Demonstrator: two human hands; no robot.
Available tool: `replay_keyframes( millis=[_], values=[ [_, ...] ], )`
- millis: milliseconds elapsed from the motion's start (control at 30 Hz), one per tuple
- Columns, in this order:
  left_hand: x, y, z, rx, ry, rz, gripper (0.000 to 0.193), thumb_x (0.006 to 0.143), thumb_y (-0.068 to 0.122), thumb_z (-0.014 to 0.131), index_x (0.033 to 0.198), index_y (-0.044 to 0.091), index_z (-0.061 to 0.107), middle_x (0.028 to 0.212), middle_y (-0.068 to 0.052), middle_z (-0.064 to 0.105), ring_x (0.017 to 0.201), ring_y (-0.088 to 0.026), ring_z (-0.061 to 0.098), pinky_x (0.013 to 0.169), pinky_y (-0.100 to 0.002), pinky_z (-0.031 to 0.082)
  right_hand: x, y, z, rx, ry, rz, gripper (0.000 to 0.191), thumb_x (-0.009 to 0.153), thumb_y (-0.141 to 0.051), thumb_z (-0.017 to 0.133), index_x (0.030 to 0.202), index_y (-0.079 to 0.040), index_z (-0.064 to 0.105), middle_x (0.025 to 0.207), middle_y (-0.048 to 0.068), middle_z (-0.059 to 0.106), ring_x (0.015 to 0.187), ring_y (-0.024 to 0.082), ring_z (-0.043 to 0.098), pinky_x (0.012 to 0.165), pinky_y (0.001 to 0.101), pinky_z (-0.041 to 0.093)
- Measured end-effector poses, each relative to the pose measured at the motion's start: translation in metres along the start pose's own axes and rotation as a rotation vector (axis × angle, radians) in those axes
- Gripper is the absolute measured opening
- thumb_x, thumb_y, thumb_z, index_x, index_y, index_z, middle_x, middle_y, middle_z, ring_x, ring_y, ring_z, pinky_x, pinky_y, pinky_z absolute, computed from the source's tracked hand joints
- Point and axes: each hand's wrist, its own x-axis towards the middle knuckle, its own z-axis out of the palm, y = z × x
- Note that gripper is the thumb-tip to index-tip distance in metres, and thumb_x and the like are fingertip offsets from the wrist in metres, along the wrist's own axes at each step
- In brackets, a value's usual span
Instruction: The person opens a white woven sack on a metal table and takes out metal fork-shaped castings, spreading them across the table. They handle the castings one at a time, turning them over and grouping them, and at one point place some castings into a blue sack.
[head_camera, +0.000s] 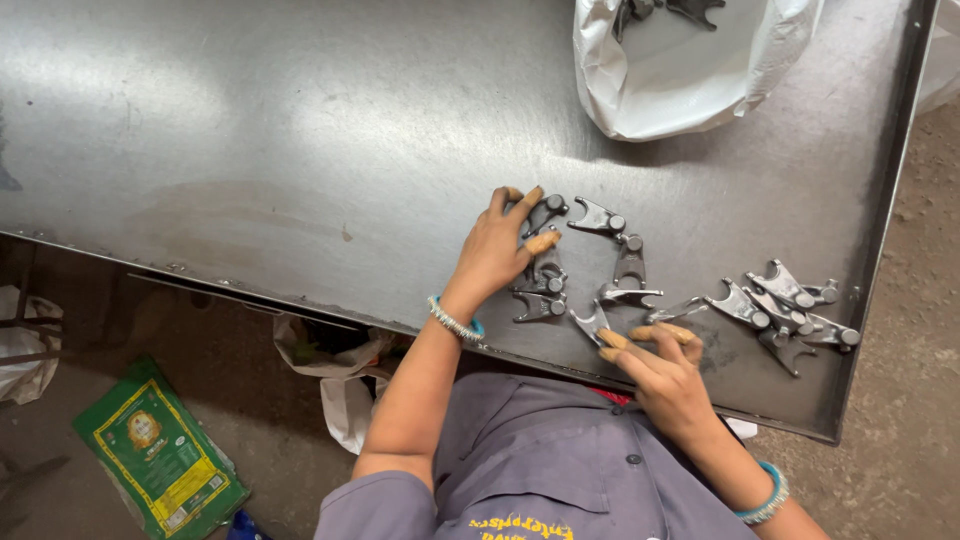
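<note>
Left hand: the left hand (497, 250) lies flat on the brushed steel table (300, 130), fingers spread and pressing on a small dark grey forked metal casting (543, 213); it grips nothing.
Right hand: the right hand (665, 378) rests at the table's near edge, fingers loosely apart, fingertips touching a grey forked casting with a round boss (592, 322); it is closed on nothing.
Middle cluster: more forked castings (627, 262) sit between the two hands, at about 3 o'clock from the left hand, lying flat and close together, some touching.
Right pile: a heap of overlapping forked castings (790, 312) lies at 2 o'clock from the right hand, near the table's right rim.
Bag: a white plastic bag (690, 80), open, sits at 1 o'clock from the left hand, well apart, with dark castings inside.
Wrists: a turquoise and silver bangle (455, 323) circles the left wrist; a turquoise bangle (768, 497) circles the right.
Floor: a green and yellow printed sack (160, 450) lies at 8 o'clock, below the table.
</note>
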Motion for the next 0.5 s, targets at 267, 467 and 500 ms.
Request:
replay_keyframes(
  millis=[267, 467, 500],
  values=[
    [-0.053, 0.012, -0.004, -0.008, -0.04, -0.108, 0.137, 0.043, 0.045, 0.099, 0.153, 0.003, 0.028, 0.141, -0.027, 0.037, 0.122, -0.05, 0.053, 0.097, -0.05, 0.051, -0.005, -0.009, -0.022, 0.237, 0.09, 0.472, 0.034, 0.072, -0.018, 0.085, 0.1, -0.006, 0.069, 0.1, 0.007, 0.07, 0.092, 0.029, 0.059, 0.081, 0.0401, 0.048],
    [-0.077, 0.028, 0.02, -0.049, 0.069, -0.11, 0.133, 0.044, 0.023, 0.103, 0.152, -0.002, 0.029, 0.141, -0.027, 0.036, 0.125, -0.05, 0.049, 0.103, -0.05, 0.047, 0.012, -0.023, 0.0, 0.044, 0.056, 0.386, 0.06, 0.063, -0.03, 0.09, 0.107, 0.002, 0.062, 0.097, 0.016, 0.062, 0.092, 0.037, 0.056, 0.081, 0.0463, 0.049],
    [-0.077, 0.03, 0.022, -0.063, 0.074, -0.131, 0.133, 0.045, 0.022, 0.104, 0.151, -0.003, 0.028, 0.141, -0.027, 0.035, 0.124, -0.051, 0.048, 0.102, -0.05, 0.046, 0.013, -0.024, 0.002, 0.071, 0.062, 0.377, 0.056, 0.065, -0.028, 0.09, 0.107, 0.0, 0.064, 0.097, 0.014, 0.064, 0.092, 0.036, 0.057, 0.081, 0.0458, 0.049]
  ],
)
